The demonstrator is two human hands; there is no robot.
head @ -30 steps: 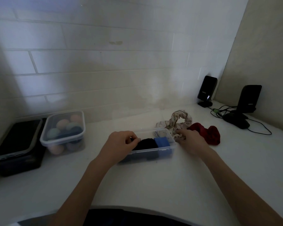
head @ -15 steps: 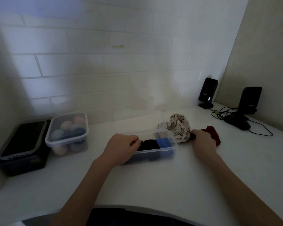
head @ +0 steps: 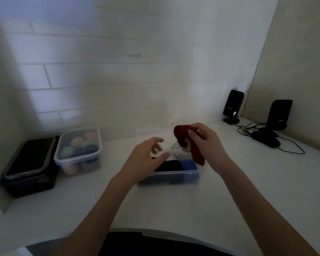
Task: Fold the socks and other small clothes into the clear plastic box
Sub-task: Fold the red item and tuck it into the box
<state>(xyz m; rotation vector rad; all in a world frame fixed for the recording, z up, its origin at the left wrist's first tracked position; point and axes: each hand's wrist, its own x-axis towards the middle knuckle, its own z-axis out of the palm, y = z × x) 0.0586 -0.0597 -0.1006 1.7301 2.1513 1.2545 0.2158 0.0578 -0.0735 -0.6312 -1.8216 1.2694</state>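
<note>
Red sock [head: 185, 141]: pinched in right hand [head: 207, 143], lower end dangling.
Left hand [head: 146, 159]: fingers spread, empty, hiding part of the clear plastic box [head: 174, 177].

White counter [head: 229, 191] bearing clear plastic box [head: 174, 177], speakers [head: 233, 106]

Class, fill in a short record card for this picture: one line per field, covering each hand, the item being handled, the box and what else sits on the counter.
right hand: raised above the box, pinching the red sock
left hand: open, fingers spread, over the box, holding nothing
red sock: hangs crumpled from the right hand, not yet folded
clear plastic box: open, holds dark and blue folded items
lidded container: left of the box, coloured balls inside
black case: far left
speakers: far right corner, with cables
</note>
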